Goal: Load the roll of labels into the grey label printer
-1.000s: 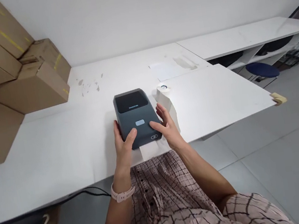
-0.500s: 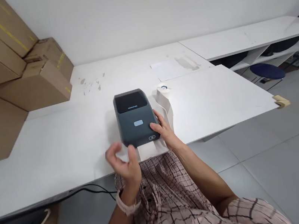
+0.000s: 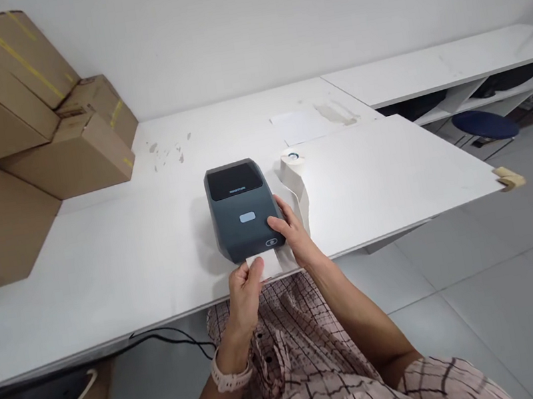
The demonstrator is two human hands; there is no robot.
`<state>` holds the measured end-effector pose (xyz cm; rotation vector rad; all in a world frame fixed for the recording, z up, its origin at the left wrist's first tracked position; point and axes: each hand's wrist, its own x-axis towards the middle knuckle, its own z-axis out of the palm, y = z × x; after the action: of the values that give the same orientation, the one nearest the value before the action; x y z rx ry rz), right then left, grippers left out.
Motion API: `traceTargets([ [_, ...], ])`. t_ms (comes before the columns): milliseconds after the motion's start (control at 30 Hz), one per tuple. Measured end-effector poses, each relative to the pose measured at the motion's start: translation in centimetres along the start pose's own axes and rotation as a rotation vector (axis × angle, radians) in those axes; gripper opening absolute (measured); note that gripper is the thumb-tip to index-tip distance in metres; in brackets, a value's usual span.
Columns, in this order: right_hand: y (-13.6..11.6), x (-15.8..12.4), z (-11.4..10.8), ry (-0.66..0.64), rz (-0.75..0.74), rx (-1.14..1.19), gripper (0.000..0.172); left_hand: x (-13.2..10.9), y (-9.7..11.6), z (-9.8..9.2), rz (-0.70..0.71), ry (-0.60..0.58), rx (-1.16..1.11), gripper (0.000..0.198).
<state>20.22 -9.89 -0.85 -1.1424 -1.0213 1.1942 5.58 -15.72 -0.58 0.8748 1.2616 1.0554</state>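
Observation:
A dark blue-grey label printer (image 3: 240, 210) sits near the front edge of the white table. A white label strip (image 3: 270, 264) sticks out of its front slot. My left hand (image 3: 245, 290) pinches the left edge of that strip, thumb on top. Gripping the printer's front right side is my right hand (image 3: 294, 232), with the thumb on the top cover and the fingers along the side wall. Behind and to the right of the printer lies a label roll (image 3: 293, 160), its loose strip trailing forward beside the machine.
Stacked cardboard boxes (image 3: 71, 153) with yellow tape fill the left end of the table (image 3: 152, 244). A white sheet (image 3: 300, 125) lies toward the back. At the right corner is a tan pad (image 3: 510, 178). A blue stool (image 3: 485, 124) stands beyond, and black cables (image 3: 167, 336) hang underneath.
My left hand was raised with fingers apart beside the printer; it has moved in and taken hold of the label strip. My right hand has stayed on the printer.

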Motion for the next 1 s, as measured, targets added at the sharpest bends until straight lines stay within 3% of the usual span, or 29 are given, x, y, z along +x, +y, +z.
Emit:
traceTargets([
  [133, -1.8, -0.9, 0.1, 0.154, -0.459, -0.463, 0.059, 0.0, -1.2, -0.9, 0.114, -0.025, 0.152, 0.05],
  [233, -3.0, -1.3, 0.5, -0.017, -0.788, -0.764, 0.053, -0.3, -1.9, -1.9, 0.209, 0.008, 0.246, 0.05],
  [300, -3.4, -1.3, 0.9, -0.114, -0.88, -0.883, 0.052, -0.4, -2.2, -2.5, 0.293, 0.115, 0.267, 0.048],
  [400, -3.9, -1.1, 1.7, -0.146, -0.88, -0.99, 0.04, 0.1, -2.2, -3.1, 0.494, 0.418, 0.229, 0.029],
  [467, -4.1, -1.0, 1.9, -0.18, -0.846, -1.004, 0.033, 0.8, -1.9, -3.2, 0.604, 0.513, 0.212, 0.028],
  [567, -3.9, -1.5, 1.4, -0.182, -0.788, -0.89, 0.037, 1.5, -1.2, -2.8, 0.577, 0.342, 0.198, 0.056],
  [633, -3.2, -2.2, 0.6, -0.129, -0.72, -0.747, 0.05, 1.5, -0.6, -2.4, 0.53, 0.251, 0.179, 0.061],
  [800, -2.6, -2.8, -0.6, -0.066, -0.519, -0.437, 0.067, 2.4, 2.3, -2.3, 0.662, 0.267, 0.098, 0.06],
  [900, -4.6, -0.7, -0.2, -0.087, -0.521, -0.29, 0.068, 5.6, 4.9, -2.8, 0.775, 0.294, 0.005, 0.062],
  [1000, -7.4, 2.7, 0.5, -0.073, -0.539, -0.213, 0.073, 9.8, 6.7, -3.5, 0.682, 0.255, 0.007, 0.068],
])
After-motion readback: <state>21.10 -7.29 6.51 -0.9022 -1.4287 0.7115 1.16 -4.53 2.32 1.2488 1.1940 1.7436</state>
